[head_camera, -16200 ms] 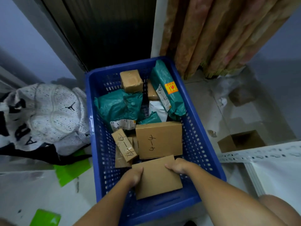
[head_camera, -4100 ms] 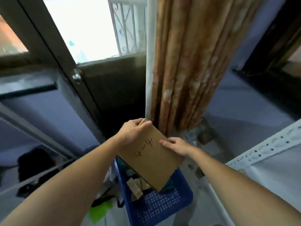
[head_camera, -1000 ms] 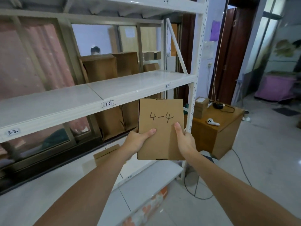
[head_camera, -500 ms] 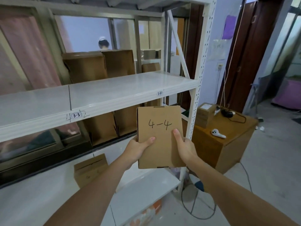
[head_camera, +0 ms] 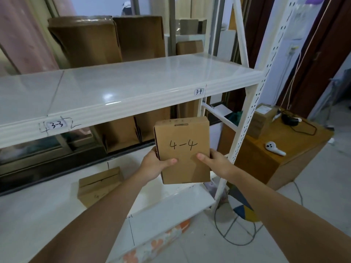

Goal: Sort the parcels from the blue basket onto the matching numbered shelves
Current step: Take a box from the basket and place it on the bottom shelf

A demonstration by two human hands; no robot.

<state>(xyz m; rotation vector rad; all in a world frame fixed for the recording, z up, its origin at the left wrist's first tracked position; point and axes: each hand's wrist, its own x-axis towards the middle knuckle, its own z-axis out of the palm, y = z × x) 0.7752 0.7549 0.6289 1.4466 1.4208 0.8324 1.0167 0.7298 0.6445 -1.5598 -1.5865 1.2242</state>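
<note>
**4-4 parcel held up at the rack**

White shelf rack (head_camera: 133, 95) w/ tags 3-3, 3-4. Brown cardboard parcel (head_camera: 183, 149), flat, marked "4-4", is held upright below the 3-4 tag. Prob. light & stiff; side edges suit the hold. Left hand (head_camera: 153, 164) & right hand (head_camera: 216, 162) fingers wrap its lower edges.

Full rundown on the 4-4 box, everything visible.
The 4-4 box is a flat brown corrugated cardboard parcel, closed, with "4-4" handwritten in black on its facing panel and a tuck-tab slot along the top edge. It is held upright in the air, its face turned to the camera, in front of the white rack and below the shelf edge labelled 3-4. The left hand grips its lower left side, the right hand its lower right, thumbs on the front face. Nothing else touches it.
</note>
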